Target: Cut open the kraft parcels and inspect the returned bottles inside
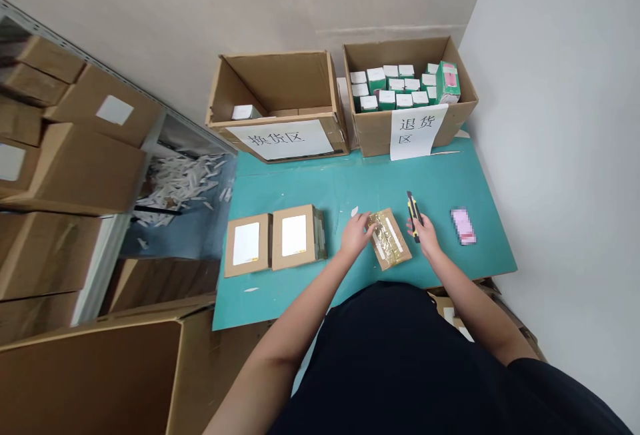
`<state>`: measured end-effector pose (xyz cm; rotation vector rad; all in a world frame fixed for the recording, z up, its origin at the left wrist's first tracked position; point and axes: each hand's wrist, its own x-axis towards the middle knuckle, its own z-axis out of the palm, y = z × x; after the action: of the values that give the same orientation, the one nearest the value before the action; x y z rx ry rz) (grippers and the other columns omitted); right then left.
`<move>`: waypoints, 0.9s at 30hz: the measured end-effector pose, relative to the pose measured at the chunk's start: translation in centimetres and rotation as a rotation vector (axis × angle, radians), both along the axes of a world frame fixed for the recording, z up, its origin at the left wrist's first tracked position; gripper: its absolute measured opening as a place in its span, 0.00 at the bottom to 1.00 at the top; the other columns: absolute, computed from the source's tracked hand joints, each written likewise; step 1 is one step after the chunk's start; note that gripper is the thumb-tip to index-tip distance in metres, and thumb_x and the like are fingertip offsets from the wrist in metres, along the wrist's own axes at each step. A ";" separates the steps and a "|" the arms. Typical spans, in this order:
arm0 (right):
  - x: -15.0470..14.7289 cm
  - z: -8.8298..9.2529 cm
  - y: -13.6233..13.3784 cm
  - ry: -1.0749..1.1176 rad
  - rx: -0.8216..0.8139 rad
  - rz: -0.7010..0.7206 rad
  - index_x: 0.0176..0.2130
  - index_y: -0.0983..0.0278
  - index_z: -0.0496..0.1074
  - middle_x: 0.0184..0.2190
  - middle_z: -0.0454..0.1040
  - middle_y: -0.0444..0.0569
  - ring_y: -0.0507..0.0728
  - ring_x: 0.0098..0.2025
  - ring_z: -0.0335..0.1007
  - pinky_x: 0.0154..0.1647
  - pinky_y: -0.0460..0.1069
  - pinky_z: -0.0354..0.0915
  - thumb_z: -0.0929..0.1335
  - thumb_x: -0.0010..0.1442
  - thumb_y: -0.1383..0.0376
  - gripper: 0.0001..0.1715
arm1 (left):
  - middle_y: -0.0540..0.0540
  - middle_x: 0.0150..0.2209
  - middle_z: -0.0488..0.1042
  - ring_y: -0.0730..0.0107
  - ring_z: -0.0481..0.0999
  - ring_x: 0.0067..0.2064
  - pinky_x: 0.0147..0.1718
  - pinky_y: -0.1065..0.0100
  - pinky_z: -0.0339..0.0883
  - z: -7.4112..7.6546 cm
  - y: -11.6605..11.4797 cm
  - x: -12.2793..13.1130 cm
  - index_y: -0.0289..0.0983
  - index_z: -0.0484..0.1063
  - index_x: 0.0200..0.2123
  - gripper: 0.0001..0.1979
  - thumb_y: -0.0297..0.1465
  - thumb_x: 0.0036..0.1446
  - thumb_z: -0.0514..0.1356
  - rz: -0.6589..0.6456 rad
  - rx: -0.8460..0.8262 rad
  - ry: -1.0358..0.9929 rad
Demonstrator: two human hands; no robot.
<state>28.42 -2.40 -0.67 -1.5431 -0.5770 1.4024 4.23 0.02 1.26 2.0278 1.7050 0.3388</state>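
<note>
glossy-taped cardboard parcel (391, 239) | left hand (356, 235) flat on edge | right hand (424, 233) grips slim knife (413, 211)

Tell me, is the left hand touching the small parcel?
Touching. In the head view the left hand has its fingers on the left edge of the parcel; no gap shows.

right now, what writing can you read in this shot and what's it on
"换货区": left sign, on the front of the left carton.
"退货区": right sign, hanging on the right carton.
Green boxes, small box labels, pink item: too small or blurred to read.
</note>
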 end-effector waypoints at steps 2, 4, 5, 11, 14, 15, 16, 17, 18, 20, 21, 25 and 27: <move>0.9 -0.3 -3.5 -0.033 -0.063 -0.089 0.51 0.60 0.68 0.40 0.80 0.50 0.58 0.40 0.80 0.35 0.50 0.76 0.74 0.52 0.49 0.32 | 0.38 0.59 0.72 0.53 0.70 0.61 0.58 0.59 0.64 0.0 2.6 0.0 0.39 0.66 0.64 0.26 0.39 0.66 0.58 -0.083 -0.012 -0.008; 1.1 -0.8 -6.9 0.004 -0.183 -0.165 0.50 0.60 0.66 0.35 0.80 0.49 0.60 0.37 0.81 0.32 0.51 0.76 0.75 0.51 0.48 0.33 | 0.38 0.61 0.71 0.53 0.69 0.62 0.58 0.60 0.63 -0.3 4.4 0.2 0.38 0.64 0.65 0.29 0.40 0.63 0.61 -0.162 -0.119 0.013; 1.0 -1.1 -8.3 0.054 -0.236 -0.179 0.49 0.60 0.66 0.34 0.80 0.48 0.61 0.37 0.81 0.32 0.52 0.76 0.75 0.50 0.48 0.34 | 0.38 0.61 0.71 0.53 0.70 0.61 0.57 0.61 0.64 -0.4 4.8 0.3 0.38 0.63 0.66 0.31 0.40 0.62 0.62 -0.193 -0.181 0.031; -0.6 -2.1 -8.9 0.148 -0.189 -0.229 0.47 0.59 0.66 0.34 0.80 0.46 0.59 0.36 0.81 0.35 0.54 0.77 0.75 0.50 0.49 0.31 | 0.35 0.54 0.75 0.51 0.75 0.55 0.50 0.61 0.67 -0.9 2.6 0.2 0.37 0.56 0.70 0.35 0.44 0.65 0.58 -0.093 -0.284 0.193; -0.2 -1.9 -5.9 0.101 -0.094 -0.199 0.49 0.59 0.67 0.36 0.80 0.47 0.57 0.35 0.80 0.35 0.52 0.76 0.74 0.51 0.49 0.31 | 0.35 0.53 0.76 0.51 0.77 0.51 0.45 0.62 0.68 -0.6 -0.1 -0.7 0.39 0.46 0.73 0.40 0.48 0.65 0.55 -0.020 -0.350 0.244; 0.1 -1.8 -4.8 0.081 -0.064 -0.168 0.49 0.59 0.67 0.36 0.80 0.47 0.57 0.35 0.79 0.34 0.51 0.76 0.74 0.51 0.49 0.30 | 0.36 0.51 0.77 0.51 0.78 0.50 0.44 0.62 0.68 -0.5 -1.1 -0.9 0.39 0.44 0.73 0.41 0.49 0.65 0.54 -0.017 -0.385 0.256; 0.4 -1.7 -3.8 0.061 -0.036 -0.130 0.49 0.59 0.68 0.36 0.80 0.47 0.56 0.36 0.79 0.33 0.50 0.75 0.73 0.52 0.49 0.30 | 0.36 0.50 0.77 0.50 0.79 0.48 0.43 0.61 0.68 -0.4 -1.9 -1.2 0.39 0.42 0.74 0.41 0.50 0.65 0.53 -0.018 -0.417 0.268; 0.7 -1.6 -2.7 0.048 -0.013 -0.088 0.49 0.59 0.68 0.35 0.80 0.47 0.56 0.36 0.79 0.33 0.49 0.74 0.73 0.52 0.49 0.29 | 0.36 0.50 0.78 0.50 0.79 0.47 0.42 0.61 0.69 -0.4 -2.7 -1.3 0.39 0.41 0.74 0.42 0.51 0.66 0.52 -0.015 -0.440 0.281; 0.9 -1.6 -1.9 0.047 0.002 -0.045 0.49 0.59 0.68 0.35 0.80 0.46 0.56 0.36 0.78 0.33 0.48 0.74 0.73 0.52 0.50 0.29 | 0.35 0.50 0.77 0.50 0.79 0.47 0.42 0.60 0.69 -0.3 -3.3 -1.4 0.39 0.40 0.74 0.42 0.51 0.65 0.52 -0.008 -0.443 0.295; 1.3 -1.7 -0.5 0.075 0.008 0.025 0.48 0.60 0.69 0.34 0.79 0.46 0.55 0.36 0.78 0.33 0.48 0.74 0.74 0.51 0.50 0.29 | 0.32 0.56 0.73 0.47 0.77 0.52 0.45 0.57 0.70 -0.3 -4.0 -1.2 0.39 0.42 0.74 0.43 0.52 0.64 0.53 0.005 -0.375 0.330; 1.5 -1.7 -0.2 0.096 0.002 0.050 0.48 0.60 0.69 0.34 0.80 0.46 0.55 0.36 0.78 0.34 0.48 0.74 0.75 0.50 0.50 0.29 | 0.31 0.61 0.69 0.45 0.74 0.56 0.49 0.55 0.69 -0.3 -4.0 -1.0 0.39 0.44 0.73 0.43 0.52 0.63 0.55 -0.005 -0.313 0.347; 2.6 -1.8 -0.8 0.120 -0.015 0.078 0.48 0.60 0.70 0.37 0.80 0.47 0.56 0.38 0.80 0.39 0.51 0.76 0.76 0.49 0.50 0.31 | 0.34 0.69 0.59 0.43 0.57 0.69 0.65 0.49 0.52 -0.5 -3.0 0.5 0.41 0.56 0.69 0.38 0.46 0.60 0.62 -0.240 -0.124 0.341; 3.4 -1.8 -2.2 0.079 -0.020 0.065 0.49 0.60 0.70 0.37 0.80 0.47 0.56 0.36 0.80 0.39 0.51 0.76 0.77 0.49 0.49 0.33 | 0.36 0.67 0.63 0.47 0.58 0.69 0.67 0.49 0.48 -0.7 -2.3 1.4 0.42 0.57 0.68 0.36 0.42 0.60 0.64 -0.371 -0.113 0.288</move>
<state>31.82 -4.62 -2.50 -1.4896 -0.5708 1.5155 5.67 -2.28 0.55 2.3327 1.4168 -0.1761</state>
